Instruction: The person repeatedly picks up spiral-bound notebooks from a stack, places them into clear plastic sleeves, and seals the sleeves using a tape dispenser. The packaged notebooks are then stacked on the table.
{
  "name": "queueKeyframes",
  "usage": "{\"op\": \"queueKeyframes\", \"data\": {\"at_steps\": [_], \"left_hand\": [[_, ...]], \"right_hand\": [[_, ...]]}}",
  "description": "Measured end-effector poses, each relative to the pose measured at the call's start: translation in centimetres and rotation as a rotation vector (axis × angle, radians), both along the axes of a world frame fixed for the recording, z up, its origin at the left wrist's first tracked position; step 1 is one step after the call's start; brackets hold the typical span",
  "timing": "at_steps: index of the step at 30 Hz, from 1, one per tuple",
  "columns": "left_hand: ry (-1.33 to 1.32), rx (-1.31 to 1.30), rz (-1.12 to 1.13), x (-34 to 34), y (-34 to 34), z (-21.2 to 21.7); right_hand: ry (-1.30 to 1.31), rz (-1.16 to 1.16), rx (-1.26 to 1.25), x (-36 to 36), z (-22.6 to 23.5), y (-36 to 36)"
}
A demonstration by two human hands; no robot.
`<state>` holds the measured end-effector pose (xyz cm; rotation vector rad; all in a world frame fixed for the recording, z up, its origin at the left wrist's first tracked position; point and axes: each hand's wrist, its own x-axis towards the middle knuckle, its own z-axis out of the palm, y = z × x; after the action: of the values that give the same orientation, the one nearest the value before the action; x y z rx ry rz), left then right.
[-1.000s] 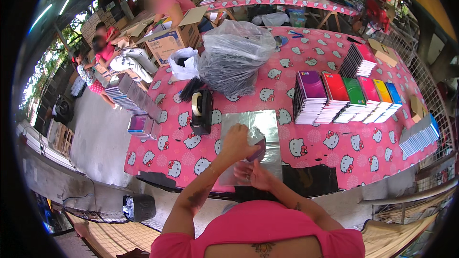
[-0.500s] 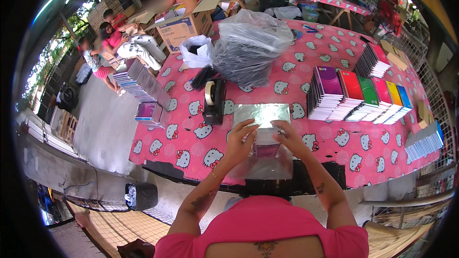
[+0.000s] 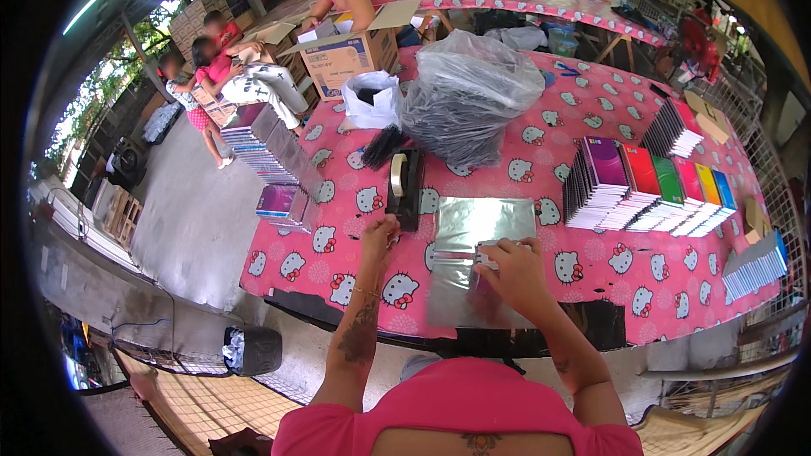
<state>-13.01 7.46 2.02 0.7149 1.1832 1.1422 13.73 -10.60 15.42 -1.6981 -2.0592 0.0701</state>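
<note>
Shows pink cat-print table (image 3: pixel 604 274), dark patches along edge on near side of black tape dispenser (image 3: pixel 411 203). Carries stacked notebooks (image 3: pixel 256 148) left of dispenser. Holds black bristly bundle (image 3: pixel 383 149), white bag (image 3: pixel 372 103), big clear bag of dark items (image 3: pixel 469 101) beyond dispenser. Has clear plastic sheets (image 3: pixel 486 215) just right of dispenser. Bears coloured notebook row (image 3: pixel 629 181), red-covered stack (image 3: pixel 673 128), blue-edged stack (image 3: pixel 754 268) well right of dispenser.

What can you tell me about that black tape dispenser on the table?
The tape dispenser is black, long and narrow, apparently plastic, with a pale roll of tape standing in it. It rests on the pink patterned tablecloth, left of the shiny plastic sheets. The left hand is at its near end; whether they touch is hard to tell.
</note>
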Motion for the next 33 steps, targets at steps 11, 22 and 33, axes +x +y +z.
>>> {"op": "queueKeyframes", "data": {"at_steps": [11,22,33], "left_hand": [[0.432,0.853,-0.667,4.2,-3.6,8.3],[0.653,1.262,-0.952,7.9,-2.2,12.9],[0.884,1.409,-0.812,15.2,-5.0,8.0]], "right_hand": [[0.061,-0.138,-0.029,-1.5,0.4,0.4],[0.344,-0.155,0.097,4.0,1.3,-1.7],[0.449,0.227,0.033,5.6,-9.1,-1.3]]}}
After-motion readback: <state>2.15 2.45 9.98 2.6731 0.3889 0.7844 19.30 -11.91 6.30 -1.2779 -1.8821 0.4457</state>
